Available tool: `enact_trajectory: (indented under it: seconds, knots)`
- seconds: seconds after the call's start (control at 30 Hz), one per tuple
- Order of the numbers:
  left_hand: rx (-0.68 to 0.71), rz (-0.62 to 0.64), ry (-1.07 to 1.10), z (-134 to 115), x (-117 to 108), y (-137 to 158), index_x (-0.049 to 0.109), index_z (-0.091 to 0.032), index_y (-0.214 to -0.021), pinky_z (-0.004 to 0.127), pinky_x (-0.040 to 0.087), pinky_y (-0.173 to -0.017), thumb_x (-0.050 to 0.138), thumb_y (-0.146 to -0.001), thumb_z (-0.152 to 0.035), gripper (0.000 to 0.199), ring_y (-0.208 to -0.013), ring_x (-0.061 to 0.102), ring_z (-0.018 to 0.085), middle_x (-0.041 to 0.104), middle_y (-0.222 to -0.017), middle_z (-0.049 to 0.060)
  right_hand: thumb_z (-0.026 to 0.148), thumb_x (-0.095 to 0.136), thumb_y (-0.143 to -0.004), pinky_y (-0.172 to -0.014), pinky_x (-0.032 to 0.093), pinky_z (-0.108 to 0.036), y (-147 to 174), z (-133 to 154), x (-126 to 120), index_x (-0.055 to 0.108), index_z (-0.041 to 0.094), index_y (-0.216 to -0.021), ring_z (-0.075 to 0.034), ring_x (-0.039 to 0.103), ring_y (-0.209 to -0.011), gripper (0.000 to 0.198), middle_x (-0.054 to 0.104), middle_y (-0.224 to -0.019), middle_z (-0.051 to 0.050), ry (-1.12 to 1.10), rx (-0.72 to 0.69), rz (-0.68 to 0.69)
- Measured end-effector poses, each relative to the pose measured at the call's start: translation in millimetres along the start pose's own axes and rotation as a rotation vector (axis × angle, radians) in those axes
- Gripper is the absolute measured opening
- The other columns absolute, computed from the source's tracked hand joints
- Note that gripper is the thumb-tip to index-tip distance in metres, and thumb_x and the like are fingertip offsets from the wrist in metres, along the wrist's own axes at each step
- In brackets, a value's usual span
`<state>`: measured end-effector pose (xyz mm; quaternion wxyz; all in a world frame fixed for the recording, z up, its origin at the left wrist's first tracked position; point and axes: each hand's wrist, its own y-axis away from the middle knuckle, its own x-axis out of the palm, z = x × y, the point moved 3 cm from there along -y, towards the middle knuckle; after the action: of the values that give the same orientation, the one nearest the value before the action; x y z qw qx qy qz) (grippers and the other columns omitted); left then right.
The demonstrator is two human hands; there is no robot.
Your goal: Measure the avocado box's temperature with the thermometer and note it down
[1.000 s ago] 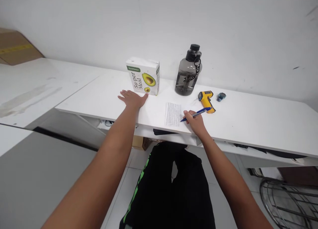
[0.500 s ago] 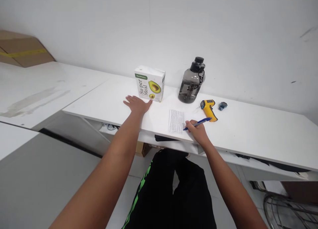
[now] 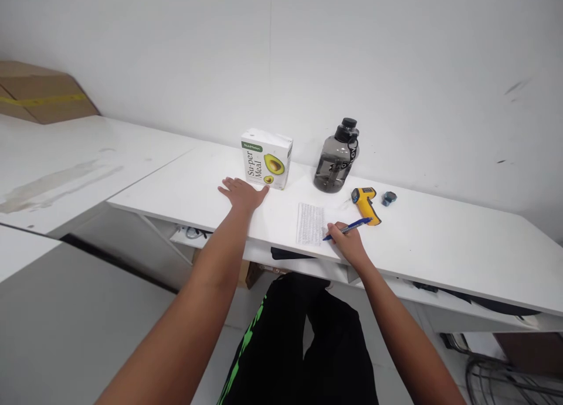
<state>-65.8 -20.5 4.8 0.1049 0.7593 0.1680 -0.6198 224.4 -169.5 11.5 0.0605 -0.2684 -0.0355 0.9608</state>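
Note:
My left hand (image 3: 243, 194) lies flat on the white table with its fingers spread, just in front of a white carton (image 3: 259, 169) printed with avocados. Between the fingers of my right hand (image 3: 349, 242) is a blue pen (image 3: 354, 224), slanted with its tip down at the right edge of a sheet of paper (image 3: 309, 224). Dense handwriting covers the sheet. Just beyond the pen's upper end lies a yellow infrared thermometer (image 3: 366, 204). A large grey see-through water bottle (image 3: 335, 164) stands behind the paper.
A small dark blue gadget (image 3: 389, 198) lies right of the thermometer. At the far left a cardboard box (image 3: 48, 94) with yellow tape sits on the adjoining table (image 3: 145, 136). Under the tabletop runs a shelf (image 3: 316, 265) with dark items. A wall rises behind.
The whole view has shifted slightly, so the table things appear a little lower. My left hand stays flat, and my right hand keeps the pen at the paper's right edge.

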Motion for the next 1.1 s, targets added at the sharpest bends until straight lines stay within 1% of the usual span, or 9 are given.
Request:
enact_trajectory:
  seconds: [0.13, 0.3, 0.5, 0.63, 0.83, 1.1]
  knots:
    - [-0.001, -0.012, 0.009, 0.4, 1.4, -0.8, 0.015, 0.013, -0.148, 0.061, 0.002, -0.117, 0.030, -0.077, -0.079, 0.118, -0.149, 0.003, 0.044, 0.011, -0.158, 0.035, 0.044, 0.052, -0.084, -0.065, 0.039, -0.029, 0.1, -0.1, -0.4, 0.063, 0.020, -0.060, -0.018, 0.053, -0.062, 0.036, 0.054, -0.053, 0.001, 0.011, 0.009, -0.025]
    - [0.004, -0.006, 0.012, 1.2, 3.9, -2.8, 0.015, 0.013, -0.149, 0.061, 0.002, -0.117, 0.029, -0.077, -0.080, 0.118, -0.149, 0.003, 0.045, 0.010, -0.158, 0.034, 0.043, 0.052, -0.083, -0.065, 0.039, -0.029, 0.9, 2.4, -0.4, 0.060, 0.021, -0.057, -0.017, 0.052, -0.062, 0.036, 0.053, -0.054, 0.002, 0.020, 0.007, 0.016]
    - [0.004, -0.008, 0.010, 1.9, 6.0, -4.9, 0.015, 0.013, -0.149, 0.061, 0.002, -0.117, 0.029, -0.077, -0.080, 0.119, -0.149, 0.002, 0.045, 0.010, -0.158, 0.034, 0.043, 0.052, -0.083, -0.065, 0.038, -0.029, 0.9, 3.8, -0.7, 0.059, 0.021, -0.057, -0.017, 0.052, -0.062, 0.036, 0.052, -0.053, 0.002, 0.016, 0.015, -0.003]
    - [0.014, -0.018, 0.011, 1.4, 3.3, -3.2, 0.015, 0.014, -0.148, 0.062, 0.003, -0.117, 0.029, -0.077, -0.080, 0.119, -0.149, 0.003, 0.045, 0.010, -0.157, 0.035, 0.044, 0.052, -0.084, -0.065, 0.038, -0.029, 0.9, 3.6, -0.3, 0.059, 0.021, -0.057, -0.017, 0.052, -0.062, 0.036, 0.054, -0.054, 0.001, 0.007, 0.010, 0.001]
    - [0.006, -0.025, 0.028, 2.2, -0.4, -0.9, 0.016, 0.014, -0.148, 0.061, 0.003, -0.117, 0.030, -0.078, -0.077, 0.116, -0.148, 0.005, 0.046, 0.013, -0.157, 0.035, 0.046, 0.052, -0.082, -0.062, 0.037, -0.029, -0.5, 2.7, 0.7, 0.052, 0.022, -0.052, -0.017, 0.049, -0.058, 0.038, 0.049, -0.050, 0.002, 0.004, 0.010, -0.028]
    - [0.019, -0.024, 0.019, 3.5, 0.2, -2.2, 0.016, 0.015, -0.148, 0.062, 0.004, -0.117, 0.027, -0.078, -0.078, 0.117, -0.148, 0.005, 0.047, 0.012, -0.157, 0.036, 0.047, 0.050, -0.083, -0.062, 0.038, -0.029, -1.7, 0.5, 2.8, 0.055, 0.022, -0.055, -0.018, 0.051, -0.061, 0.038, 0.050, -0.052, 0.002, -0.002, -0.008, -0.015]
